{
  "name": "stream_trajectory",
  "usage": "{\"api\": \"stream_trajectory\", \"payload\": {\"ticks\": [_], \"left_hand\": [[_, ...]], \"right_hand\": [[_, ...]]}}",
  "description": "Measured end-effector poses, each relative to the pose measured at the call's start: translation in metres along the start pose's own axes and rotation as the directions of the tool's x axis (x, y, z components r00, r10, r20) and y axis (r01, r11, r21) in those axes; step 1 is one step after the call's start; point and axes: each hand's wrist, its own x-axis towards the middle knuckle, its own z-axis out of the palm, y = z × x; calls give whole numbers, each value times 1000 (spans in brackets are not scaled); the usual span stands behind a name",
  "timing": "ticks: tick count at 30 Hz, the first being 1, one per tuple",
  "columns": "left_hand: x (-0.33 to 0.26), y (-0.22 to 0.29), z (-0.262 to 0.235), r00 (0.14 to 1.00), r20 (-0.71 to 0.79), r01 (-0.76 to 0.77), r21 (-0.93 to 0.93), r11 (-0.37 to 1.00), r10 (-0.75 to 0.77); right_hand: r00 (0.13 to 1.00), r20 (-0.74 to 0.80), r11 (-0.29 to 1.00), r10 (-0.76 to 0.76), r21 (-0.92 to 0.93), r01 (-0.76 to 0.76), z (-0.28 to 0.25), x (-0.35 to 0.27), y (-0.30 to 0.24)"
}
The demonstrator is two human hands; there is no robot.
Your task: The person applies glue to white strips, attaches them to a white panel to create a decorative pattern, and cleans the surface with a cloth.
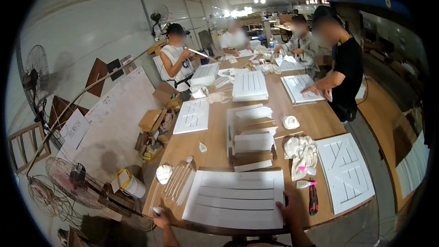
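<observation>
In front of me a white panel (233,199) with dark lengthwise grooves lies flat at the near table edge. My right hand (288,210) grips its right edge, thumb over the top face. Off the panel's lower left corner, my left hand (161,220) is closed around a small white thing (157,211) whose kind I cannot make out. Thin pale strips (179,185) and a round white lump (164,174) sit left of the panel. To its right are a red-and-black utility knife (313,200), a small bottle with a pink cap (305,184) and a crumpled white cloth (300,153).
A white panel with diagonal bars (345,171) covers the right table edge. Stacked white boards (253,142) stand beyond my panel. Several people work around the table (215,146), one in black (345,64) at right. A fan (75,176) and bucket (133,186) are at left.
</observation>
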Motion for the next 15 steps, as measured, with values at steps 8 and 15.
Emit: {"api": "stream_trajectory", "payload": {"ticks": [8, 15], "left_hand": [[1, 25, -15, 989, 146, 7, 22, 1000, -10], [-8, -7, 1, 993, 68, -79, -216, 973, 96]], "right_hand": [[999, -36, 985, -7, 174, 13, 23, 3, 41], [1000, -19, 847, 12, 531, 0, 34, 26, 69]]}}
